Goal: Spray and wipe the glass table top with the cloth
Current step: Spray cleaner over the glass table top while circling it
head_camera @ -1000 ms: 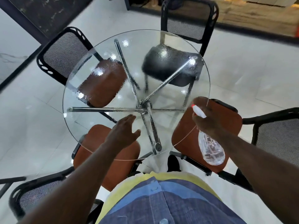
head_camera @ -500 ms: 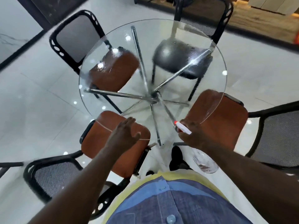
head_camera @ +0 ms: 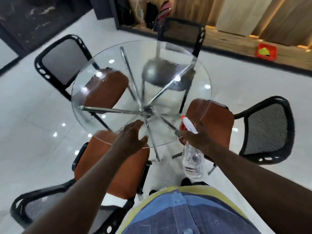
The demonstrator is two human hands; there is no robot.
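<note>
- The glass counter top (head_camera: 168, 53) is round and clear; it stands on chrome legs (head_camera: 109, 110), in the middle of four chairs (head_camera: 266, 129).
- The left hand (head_camera: 130, 141) is over the near edge of the glass. Its fingers (head_camera: 136, 125) are straight and released, pointing to the centre; I cannot tell if they touch the glass.
- The right hand (head_camera: 195, 135) is at the near right edge, its fingers grasping the spray bottle (head_camera: 192, 162) at the neck.
- The white nozzle points over the glass, and the clear body hangs below the hand, outside the rim.
</note>
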